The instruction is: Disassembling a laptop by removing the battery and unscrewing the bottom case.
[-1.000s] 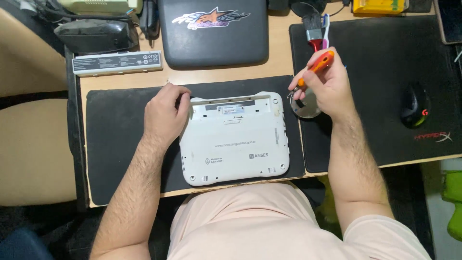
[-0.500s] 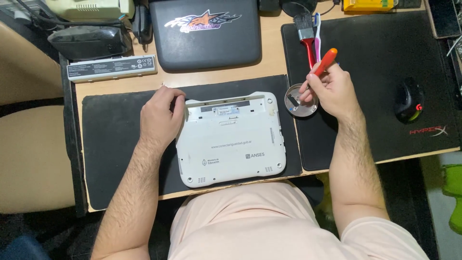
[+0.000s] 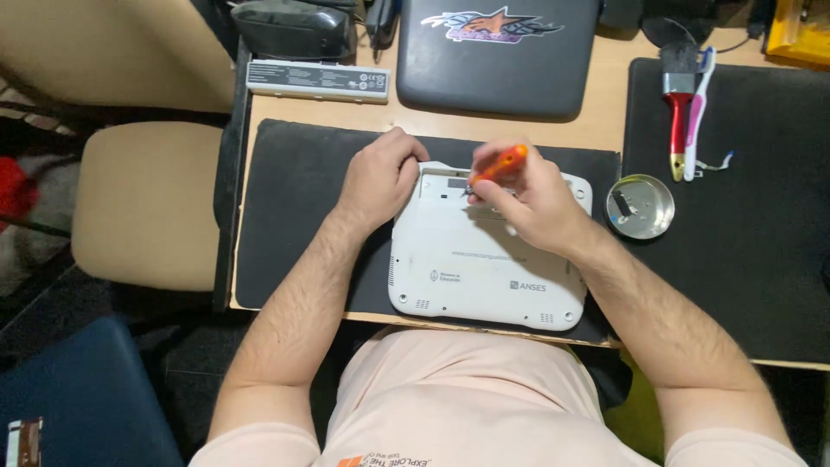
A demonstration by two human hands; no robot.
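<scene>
Right hand (image 3: 529, 201) fingers grasp the orange screwdriver (image 3: 499, 166) over the white laptop (image 3: 488, 258); left hand (image 3: 380, 177) fingers, released, rest on its far-left corner.

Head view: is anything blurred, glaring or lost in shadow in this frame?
Head view: even indoor light, soft shadows; the right hand and its orange screwdriver look slightly motion-soft; the left hand and white laptop are sharp; the round metal dish gives mild glare; the floor at lower left is dark; edges bend slightly.
</scene>
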